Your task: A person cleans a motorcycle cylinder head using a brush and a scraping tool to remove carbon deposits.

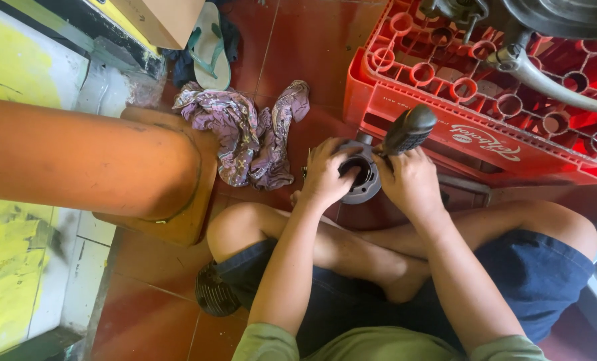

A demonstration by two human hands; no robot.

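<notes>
One grey ring part (pixel 364 179) gripped by left hand (pixel 324 175) — right hand (pixel 411 180) clutching one black-handled tool (pixel 407 130), tight against one red crate (pixel 445 113).

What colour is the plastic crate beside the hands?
The ribbed plastic bottle crate is red, seen best in the head view.

My left hand (pixel 325 175) grips a dull grey metal ring part (pixel 363 175); my right hand (pixel 411 182) holds a matt, ribbed black tool handle (pixel 409 130); crate (pixel 405 100) glossy red plastic; rag (pixel 245 130) soft crumpled cloth; floor tiles (pixel 292 40) smooth, slightly shiny.
</notes>
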